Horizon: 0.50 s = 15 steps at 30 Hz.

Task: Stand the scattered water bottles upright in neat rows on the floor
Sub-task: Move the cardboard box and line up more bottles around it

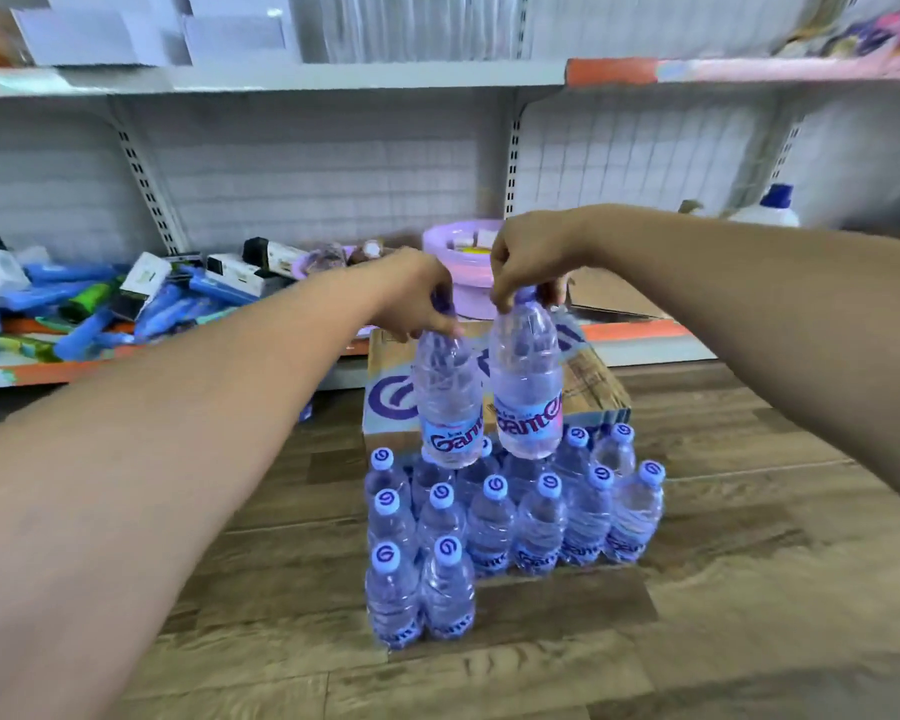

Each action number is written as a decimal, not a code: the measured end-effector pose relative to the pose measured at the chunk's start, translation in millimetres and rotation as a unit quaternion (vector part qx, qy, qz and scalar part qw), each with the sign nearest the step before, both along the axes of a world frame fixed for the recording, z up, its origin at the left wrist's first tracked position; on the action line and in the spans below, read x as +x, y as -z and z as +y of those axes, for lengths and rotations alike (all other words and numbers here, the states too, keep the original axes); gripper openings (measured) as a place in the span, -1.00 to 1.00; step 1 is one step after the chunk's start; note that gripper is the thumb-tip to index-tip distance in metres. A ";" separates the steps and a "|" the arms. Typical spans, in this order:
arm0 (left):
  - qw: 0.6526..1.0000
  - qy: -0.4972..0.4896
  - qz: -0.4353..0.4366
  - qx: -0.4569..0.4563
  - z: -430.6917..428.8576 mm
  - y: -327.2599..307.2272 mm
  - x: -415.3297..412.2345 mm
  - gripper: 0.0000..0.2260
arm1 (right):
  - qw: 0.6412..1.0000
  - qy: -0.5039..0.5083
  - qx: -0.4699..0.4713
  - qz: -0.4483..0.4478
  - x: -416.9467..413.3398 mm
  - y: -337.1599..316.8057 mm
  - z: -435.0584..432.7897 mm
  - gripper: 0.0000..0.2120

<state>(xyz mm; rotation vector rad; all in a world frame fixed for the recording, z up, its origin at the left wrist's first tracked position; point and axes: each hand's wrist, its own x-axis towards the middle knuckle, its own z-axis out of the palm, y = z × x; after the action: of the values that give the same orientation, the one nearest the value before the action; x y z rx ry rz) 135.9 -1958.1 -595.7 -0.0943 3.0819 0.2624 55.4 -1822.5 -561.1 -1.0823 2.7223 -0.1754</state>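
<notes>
We are pinching two clear plastic, purple-capped water bottles by their necks, the left bottle [448, 402] in our left hand [417, 298], the right bottle [526, 387] in our right hand [526, 267], both hanging over the upright bottles [492, 527] already standing in rows on the brown wooden floor [749, 589]. The nearest row is looking unfinished.

The left-held bottle [448, 402] bears roughly "Gam" in purple; right-held bottle [527, 376] likewise.

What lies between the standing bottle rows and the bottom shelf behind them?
A cardboard box stands on the floor between the rows and the shelf, close behind the back row. The head view shows it, partly hidden by the two held bottles.
</notes>
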 end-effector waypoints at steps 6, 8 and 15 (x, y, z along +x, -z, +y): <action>0.992 0.036 -0.107 0.056 48.0 25.9 -16.9 -0.61 | 0.991 0.029 0.088 -0.097 -8.8 43.9 40.4 -0.76; 0.986 0.048 -0.142 0.071 60.6 38.1 -20.1 -0.67 | 0.987 0.033 0.099 -0.125 -10.6 58.1 48.2 -0.76; 0.973 0.050 -0.198 0.108 78.4 98.1 -22.9 -0.83 | 0.973 0.037 0.140 -0.180 -9.9 106.5 63.7 -0.83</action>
<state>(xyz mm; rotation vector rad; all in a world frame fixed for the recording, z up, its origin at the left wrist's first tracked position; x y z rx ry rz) 113.0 -1879.7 -693.8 0.0167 2.6341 0.5039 45.5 -1758.9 -667.6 -0.7836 2.3723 0.0049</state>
